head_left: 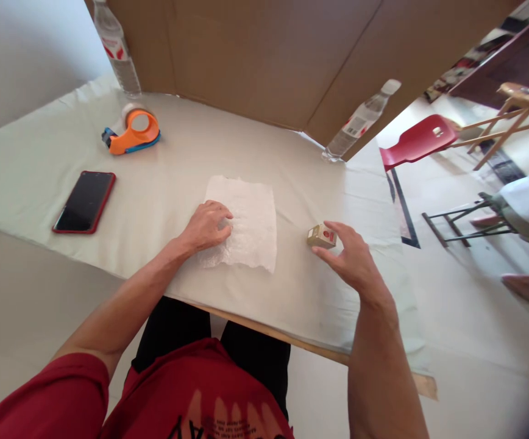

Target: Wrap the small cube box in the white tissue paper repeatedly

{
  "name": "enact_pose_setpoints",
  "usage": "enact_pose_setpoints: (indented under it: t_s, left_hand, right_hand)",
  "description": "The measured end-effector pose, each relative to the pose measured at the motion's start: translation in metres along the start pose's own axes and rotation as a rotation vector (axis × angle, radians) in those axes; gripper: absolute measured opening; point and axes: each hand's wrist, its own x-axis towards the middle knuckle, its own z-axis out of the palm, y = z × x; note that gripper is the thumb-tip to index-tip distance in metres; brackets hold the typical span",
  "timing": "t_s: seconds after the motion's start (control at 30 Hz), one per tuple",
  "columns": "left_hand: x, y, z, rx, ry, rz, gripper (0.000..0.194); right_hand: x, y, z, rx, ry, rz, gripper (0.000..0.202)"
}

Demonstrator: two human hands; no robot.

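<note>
A white sheet of bubble wrap [253, 225] lies flat on the cloth-covered table in front of me. My left hand [207, 227] rests on its left part, fingers slightly bent and thumb apart, holding nothing. To the right of the sheet is a small gold-and-white carton [323, 236] with a red mark on it. My right hand [349, 253] has its thumb on the carton's near side and its fingers on the far side, gripping it at table level.
An orange-and-blue tape dispenser [135, 131] and a red-cased phone [85, 202] lie on the left. Water bottles stand at the back left [118, 52] and back right [360, 122], against a cardboard screen [255, 55]. A red chair [420, 143] and a seated person are beyond the table's right edge.
</note>
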Motion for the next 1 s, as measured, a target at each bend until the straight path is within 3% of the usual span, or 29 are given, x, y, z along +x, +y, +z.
enact_pose_setpoints:
  t_s: [0.13,0.27,0.43,0.53,0.63,0.73,0.87,1.0]
  left_hand:
    - [0.001,-0.004,0.004,0.038,-0.043,0.005,0.023]
    - [0.003,-0.007,0.005,0.053,-0.049,-0.013,0.025]
    - [0.004,-0.008,0.004,0.067,-0.083,-0.007,0.026]
    - [0.004,-0.007,0.001,0.091,-0.126,0.005,0.032]
    - [0.003,-0.007,-0.001,0.098,-0.155,-0.016,0.051]
    - [0.003,-0.007,-0.002,0.051,-0.15,-0.053,0.068]
    - [0.003,-0.01,-0.001,-0.02,-0.139,-0.076,0.073]
    - [0.003,-0.014,0.001,-0.035,-0.123,-0.078,0.074]
  right_hand:
    - [-0.01,0.03,0.014,-0.021,-0.007,0.064,0.05]
    - [-0.005,0.028,0.02,0.095,0.048,0.147,0.045]
    - [0.005,-0.008,0.006,0.268,0.1,0.19,0.045]
    - [0.015,-0.044,0.006,0.391,0.1,0.089,0.049]
    - [0.031,-0.078,0.024,0.449,0.032,-0.04,0.047]
    - [0.046,-0.097,0.053,0.463,-0.028,-0.128,0.044]
    - [0.053,-0.101,0.09,0.444,-0.109,-0.172,0.045]
    - [0.05,-0.098,0.109,0.472,-0.133,-0.166,0.048]
